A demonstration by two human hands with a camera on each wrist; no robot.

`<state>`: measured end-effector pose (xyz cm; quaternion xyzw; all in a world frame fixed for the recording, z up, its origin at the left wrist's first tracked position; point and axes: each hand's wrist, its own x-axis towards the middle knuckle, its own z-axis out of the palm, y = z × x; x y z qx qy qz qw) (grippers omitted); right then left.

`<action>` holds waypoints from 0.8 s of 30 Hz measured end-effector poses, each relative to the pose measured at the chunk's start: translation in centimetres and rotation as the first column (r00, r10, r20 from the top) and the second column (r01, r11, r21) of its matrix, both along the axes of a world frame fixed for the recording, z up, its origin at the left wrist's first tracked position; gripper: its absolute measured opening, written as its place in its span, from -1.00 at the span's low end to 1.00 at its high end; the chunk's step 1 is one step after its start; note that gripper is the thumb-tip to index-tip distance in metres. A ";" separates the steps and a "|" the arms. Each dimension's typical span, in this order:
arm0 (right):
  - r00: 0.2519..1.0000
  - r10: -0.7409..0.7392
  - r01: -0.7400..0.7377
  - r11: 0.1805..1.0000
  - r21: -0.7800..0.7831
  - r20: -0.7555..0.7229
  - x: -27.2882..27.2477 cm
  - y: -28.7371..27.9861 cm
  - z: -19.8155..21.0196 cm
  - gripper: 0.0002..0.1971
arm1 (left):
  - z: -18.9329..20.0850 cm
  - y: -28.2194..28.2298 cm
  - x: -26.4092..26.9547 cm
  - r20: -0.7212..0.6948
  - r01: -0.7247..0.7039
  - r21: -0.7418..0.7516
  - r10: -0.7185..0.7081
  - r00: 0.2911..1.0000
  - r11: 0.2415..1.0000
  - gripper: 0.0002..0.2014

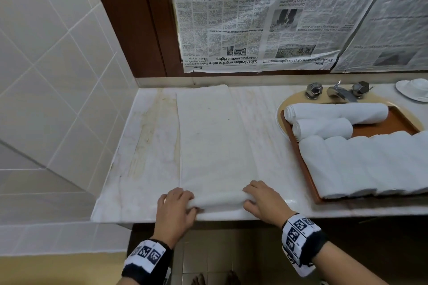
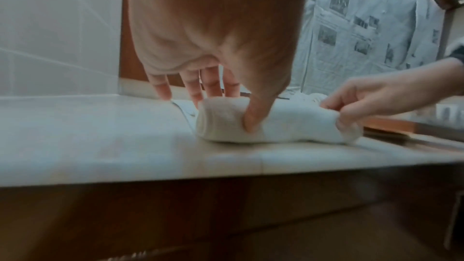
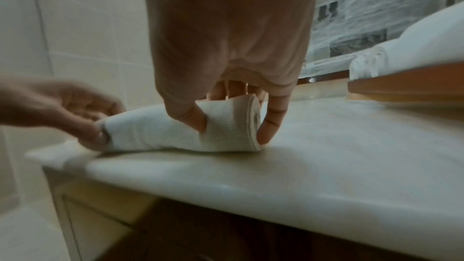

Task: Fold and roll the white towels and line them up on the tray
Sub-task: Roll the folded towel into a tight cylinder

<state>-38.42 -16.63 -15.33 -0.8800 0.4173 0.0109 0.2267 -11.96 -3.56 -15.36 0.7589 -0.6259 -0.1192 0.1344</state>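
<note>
A long white towel (image 1: 208, 136) lies folded lengthwise on the marble counter (image 1: 143, 146), running from the back wall to the front edge. Its near end is wound into a roll (image 1: 220, 202) (image 2: 288, 126) (image 3: 150, 132). My left hand (image 1: 177, 205) (image 2: 223, 110) grips the roll's left end, thumb on the near side and fingers over the far side. My right hand (image 1: 258, 199) (image 3: 233, 124) grips the right end the same way. A wooden tray (image 1: 382, 127) (image 3: 401, 84) on the right holds several rolled white towels (image 1: 370, 164).
The tray sits over a sink, with a metal faucet (image 1: 340, 92) and two knobs behind it. A white dish (image 1: 414, 89) stands at the far right. Newspaper (image 1: 254, 18) covers the back wall, and a tiled wall (image 1: 46, 53) bounds the counter on the left.
</note>
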 end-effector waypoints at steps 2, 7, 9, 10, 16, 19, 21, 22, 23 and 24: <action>0.994 -0.068 0.055 0.987 0.152 0.083 0.1 -0.3 0.0 -0.33 | 0.6 -0.8 0.9 -0.079 0.001 0.096 0.006 0.997 0.995 -0.53; 0.972 -0.188 0.139 0.945 0.295 0.142 0.1 -1.0 -0.3 -0.58 | 1.5 -1.7 2.5 -0.268 -0.021 0.209 0.078 0.960 0.978 -0.46; 0.948 -0.245 0.181 0.939 0.291 0.203 0.0 -0.9 -0.4 -0.66 | 1.6 -2.2 2.6 -0.331 -0.051 0.250 0.135 0.934 0.967 -0.57; 0.937 -0.266 0.195 0.937 0.290 0.227 0.0 -0.8 -0.2 -0.68 | 1.6 -2.3 2.4 -0.355 -0.063 0.257 0.155 0.922 0.964 -0.56; 0.967 -0.163 0.166 0.986 -0.001 0.196 0.8 0.2 -0.4 -0.78 | 0.2 -2.5 1.6 -0.379 -0.154 0.194 0.219 0.899 0.969 -0.61; 0.978 -0.113 0.128 0.989 -0.079 0.174 0.5 0.0 -0.9 -0.70 | -0.6 -2.0 1.3 -0.270 -0.194 0.084 0.210 0.940 0.977 -0.72; 0.987 -0.055 0.072 0.992 -0.108 0.150 0.0 0.0 -0.9 -0.58 | -1.2 -1.6 0.9 -0.164 -0.193 -0.003 0.190 0.968 0.981 -0.75; 0.991 -0.012 0.030 0.990 -0.138 0.130 -0.2 0.0 -0.9 -0.52 | -1.2 -1.4 0.7 -0.134 -0.162 -0.043 0.155 0.979 0.986 -0.76; 0.994 0.034 -0.015 0.985 -0.173 0.107 -0.3 0.0 -0.9 -0.50 | -1.2 -1.2 0.4 -0.119 -0.139 -0.067 0.130 0.984 0.988 -0.78; 0.994 0.065 -0.047 0.980 -0.195 0.089 -0.4 -0.2 -1.1 -0.50 | -1.1 -1.0 0.1 -0.116 -0.123 -0.078 0.114 0.987 0.989 -0.77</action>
